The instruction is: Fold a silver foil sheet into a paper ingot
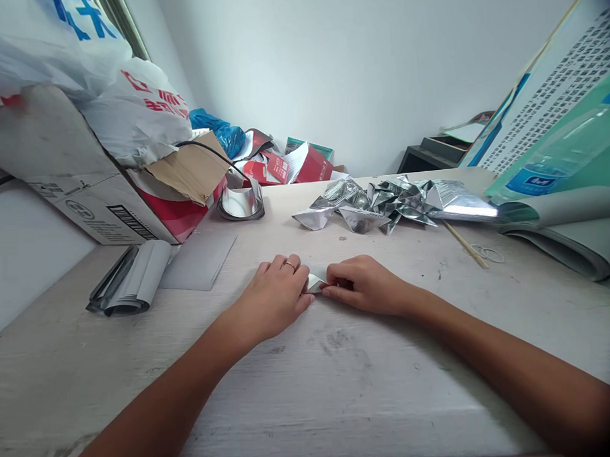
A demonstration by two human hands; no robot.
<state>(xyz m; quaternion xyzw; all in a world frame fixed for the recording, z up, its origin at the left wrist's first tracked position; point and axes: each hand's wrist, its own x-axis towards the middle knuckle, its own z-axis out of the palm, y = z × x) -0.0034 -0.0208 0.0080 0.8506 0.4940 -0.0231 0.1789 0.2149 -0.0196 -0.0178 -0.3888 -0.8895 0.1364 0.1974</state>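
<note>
A small folded piece of silver foil paper (315, 282) lies on the table between my two hands, and much of it is hidden under the fingers. My left hand (280, 289) presses its curled fingers and thumb on the left side of the foil paper; a ring sits on one finger. With thumb and bent forefinger, my right hand (364, 284) pinches the right edge. Behind them rests a pile of folded silver foil shapes (364, 206). A flat stack of grey sheets (201, 262) lies to the left, touching rolled grey sheets (136, 278).
A white carton (109, 209) with plastic bags (141, 107) stands at left. Curled silver sheets (241, 201) sit near the back edge. At right are a wooden stick (466, 245), a clear bottle (557, 153) and a grey roll (580, 235). The wall closes off the back.
</note>
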